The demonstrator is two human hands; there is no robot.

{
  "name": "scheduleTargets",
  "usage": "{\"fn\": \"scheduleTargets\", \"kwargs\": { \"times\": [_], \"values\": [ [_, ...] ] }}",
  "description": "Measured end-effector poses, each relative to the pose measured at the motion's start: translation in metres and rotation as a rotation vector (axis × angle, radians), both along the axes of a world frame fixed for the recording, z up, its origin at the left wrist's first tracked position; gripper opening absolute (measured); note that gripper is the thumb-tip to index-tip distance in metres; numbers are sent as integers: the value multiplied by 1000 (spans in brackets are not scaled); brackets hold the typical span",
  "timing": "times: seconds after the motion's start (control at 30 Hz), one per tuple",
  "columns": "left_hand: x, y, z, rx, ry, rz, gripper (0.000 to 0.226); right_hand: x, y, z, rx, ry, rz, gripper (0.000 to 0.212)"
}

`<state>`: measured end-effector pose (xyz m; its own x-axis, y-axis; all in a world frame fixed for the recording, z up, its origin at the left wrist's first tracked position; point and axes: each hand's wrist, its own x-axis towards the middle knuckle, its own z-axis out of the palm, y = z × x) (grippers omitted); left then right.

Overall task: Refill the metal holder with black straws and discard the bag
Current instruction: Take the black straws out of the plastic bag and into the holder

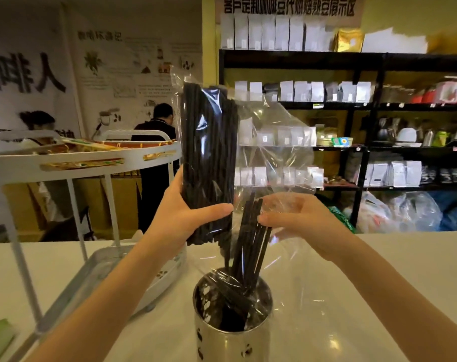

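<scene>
Straw bundle [209, 152]: I had a fat bunch of black straws standing upright at about 12 o'clock above the holder, still inside the clear bag.
Holder [232, 320]: the metal can sat on the white counter [379, 283] right in front of me, bottom centre, with a handful of loose straws [251, 236] leaning out of it toward 1 o'clock.
Left hand [180, 218]: wrapped around the lower end of the bundle, thumb across the front, fingers behind, so a firm grip through the plastic.
Right hand [298, 218]: at 3 o'clock from the bundle, thumb and fingers pinching the loose plastic beside the leaning straws.
Bag [274, 152]: see-through, ballooning out to the right of the bundle and draping down past the holder's rim.
Tiered stand [78, 163]: white, at 9 o'clock on the counter.
Shelves [353, 105]: black, way back at 1 o'clock, full of white pouches.
</scene>
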<state>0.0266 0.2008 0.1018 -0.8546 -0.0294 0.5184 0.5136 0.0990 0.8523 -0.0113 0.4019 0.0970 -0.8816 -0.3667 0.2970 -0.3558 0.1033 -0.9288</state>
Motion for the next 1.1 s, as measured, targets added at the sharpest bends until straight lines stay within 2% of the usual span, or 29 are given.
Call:
{"fn": "scheduleTargets", "kwargs": {
  "times": [0.2,0.4,0.63,0.73,0.87,0.97,1.1],
  "values": [
    [3,0,-5,-54,30,12,64,6,-4,-4,0,222,-37,30],
    [5,-4,-6,-28,-5,-48,60,5,0,-3,-55,170,15,33],
    [4,-3,-2,-29,14,-109,86,9,2,0,-24,169,41,36],
    [7,-4,5,-68,55,-105,78,12,5,3,-58,176,41,37],
    [9,-1,22,-165,107,-105,72,13,8,8,1,180,62,37],
    [11,-4,32,-124,111,-136,76,10,13,13,-45,161,50,39],
    [13,-8,37,-63,77,-165,66,8,15,15,-58,150,55,37]
  ]
}}
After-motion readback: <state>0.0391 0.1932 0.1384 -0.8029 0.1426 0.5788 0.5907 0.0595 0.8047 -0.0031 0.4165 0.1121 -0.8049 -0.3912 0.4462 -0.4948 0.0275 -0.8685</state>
